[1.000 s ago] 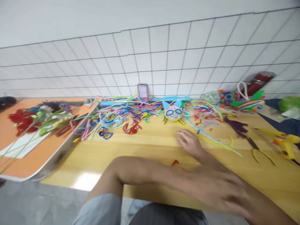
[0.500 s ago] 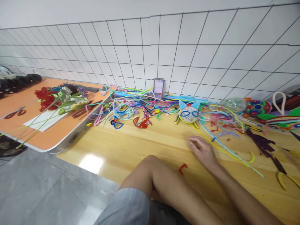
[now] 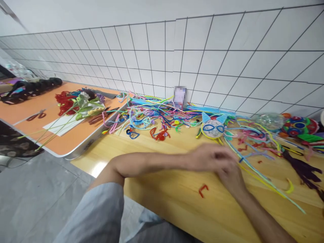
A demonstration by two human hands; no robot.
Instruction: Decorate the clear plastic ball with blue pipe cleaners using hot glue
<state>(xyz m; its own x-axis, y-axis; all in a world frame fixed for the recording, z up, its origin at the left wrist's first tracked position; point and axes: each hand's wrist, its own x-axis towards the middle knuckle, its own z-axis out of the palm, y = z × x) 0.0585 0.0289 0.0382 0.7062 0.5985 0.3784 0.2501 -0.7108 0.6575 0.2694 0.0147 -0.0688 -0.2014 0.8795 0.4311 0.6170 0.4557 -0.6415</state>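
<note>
My left hand (image 3: 206, 157) reaches across from the left and overlaps my right hand (image 3: 229, 172) above the wooden table. Both are smeared by motion, so I cannot make out their fingers clearly or anything between them. Just beyond them sits a round cat-like face (image 3: 213, 131) with light blue ears, blue glasses-shaped loops and a yellow rim. Nearer to me lies a bent red pipe cleaner (image 3: 203, 190). Long yellow and pale green pipe cleaners (image 3: 272, 185) run past my right hand toward the right.
A heap of coloured pipe cleaners (image 3: 144, 116) lines the tiled wall (image 3: 152, 60). A phone-like card (image 3: 180, 97) leans there. To the left, an orange table (image 3: 22, 111) holds scissors (image 3: 36, 115) and pipe-cleaner flowers (image 3: 83, 101). A clear ball (image 3: 269, 120) and a dark purple bundle (image 3: 301, 168) lie right.
My left arm has swung up from near my lap, bringing the left hand over to the right one. The view has shifted slightly left. The red piece still lies on the table.
</note>
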